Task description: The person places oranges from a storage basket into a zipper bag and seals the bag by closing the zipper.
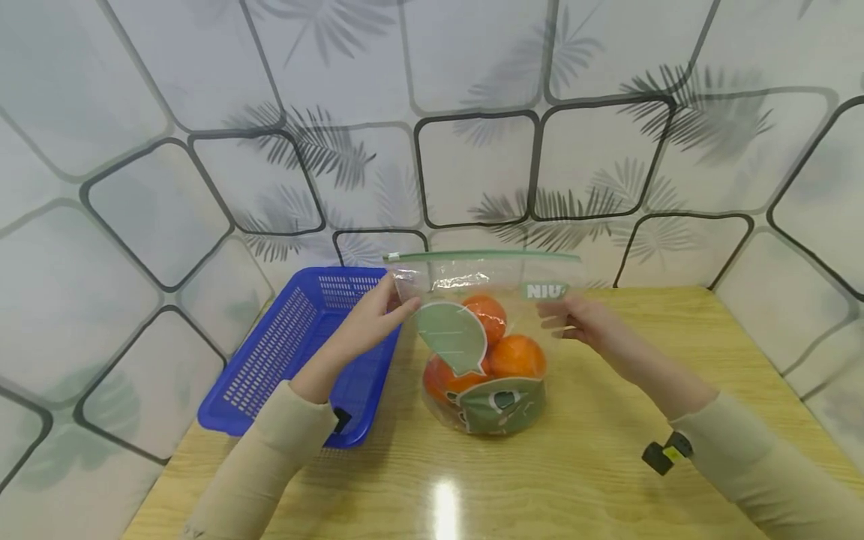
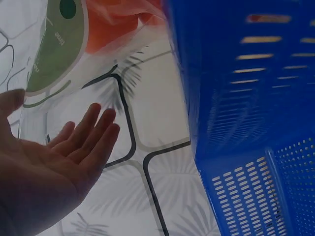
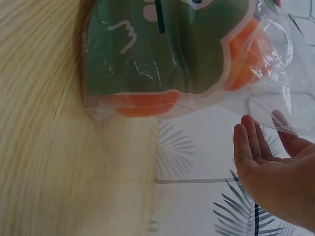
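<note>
A clear zip bag point(image 1: 451, 337) with green print and a green zip strip along its top stands upright on the table. Several oranges point(image 1: 517, 356) show through the plastic. At the bag's upper left edge is my left hand point(image 1: 367, 319), its thumb against the plastic and its other fingers spread apart from the thumb. My right hand point(image 1: 586, 321) is beside the right edge. In the right wrist view, that hand's thumb touches the bag's side point(image 3: 263, 105) while the other fingers extend loosely.
Left of the bag, a blue plastic basket point(image 1: 270, 356) with slotted walls stands close to my left forearm. The wooden table point(image 1: 540, 480) runs back to a patterned cloth backdrop point(image 1: 479, 172), which also rises on both sides.
</note>
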`<state>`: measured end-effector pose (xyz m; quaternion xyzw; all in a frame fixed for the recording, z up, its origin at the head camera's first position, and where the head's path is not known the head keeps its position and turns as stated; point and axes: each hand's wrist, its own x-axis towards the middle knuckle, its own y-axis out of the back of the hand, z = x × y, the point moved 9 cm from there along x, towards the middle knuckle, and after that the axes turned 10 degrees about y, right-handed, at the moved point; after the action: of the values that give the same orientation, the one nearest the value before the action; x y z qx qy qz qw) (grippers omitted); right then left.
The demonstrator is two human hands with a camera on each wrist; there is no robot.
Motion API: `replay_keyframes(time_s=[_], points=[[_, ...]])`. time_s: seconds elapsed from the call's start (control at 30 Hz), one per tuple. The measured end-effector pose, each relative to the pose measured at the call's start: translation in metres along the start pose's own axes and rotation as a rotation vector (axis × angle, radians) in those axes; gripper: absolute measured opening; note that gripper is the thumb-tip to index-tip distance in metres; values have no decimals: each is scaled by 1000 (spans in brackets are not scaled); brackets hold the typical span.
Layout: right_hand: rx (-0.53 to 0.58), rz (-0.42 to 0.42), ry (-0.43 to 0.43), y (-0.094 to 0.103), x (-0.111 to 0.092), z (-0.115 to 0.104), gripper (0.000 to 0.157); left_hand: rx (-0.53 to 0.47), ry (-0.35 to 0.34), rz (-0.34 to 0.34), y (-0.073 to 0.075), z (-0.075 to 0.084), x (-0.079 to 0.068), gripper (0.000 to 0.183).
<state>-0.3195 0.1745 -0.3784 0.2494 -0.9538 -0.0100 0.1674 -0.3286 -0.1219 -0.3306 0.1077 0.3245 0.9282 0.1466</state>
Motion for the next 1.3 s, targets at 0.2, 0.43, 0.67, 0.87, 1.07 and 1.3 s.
replay_keyframes(time_s=[0.2,0.43,0.67,0.87,1.07,1.3], points=[[-180,-31,-35,-7,-9,12,55,108,-32,-276,-33,-3,-5,61],[-244,-40,-55,-14,-12,24,56,165,-102,-473,-57,0,-9,79],[-254,-11,-53,-17,-15,32,60,216,-147,-472,-63,3,-8,63],[-267,39,-47,-14,-17,36,51,236,-172,-471,-68,3,-5,46],[-282,83,-58,-13,-17,38,47,325,-185,-414,-64,7,-5,37],[-246,140,-58,-10,-16,40,45,363,-167,-372,-62,7,-1,32]])
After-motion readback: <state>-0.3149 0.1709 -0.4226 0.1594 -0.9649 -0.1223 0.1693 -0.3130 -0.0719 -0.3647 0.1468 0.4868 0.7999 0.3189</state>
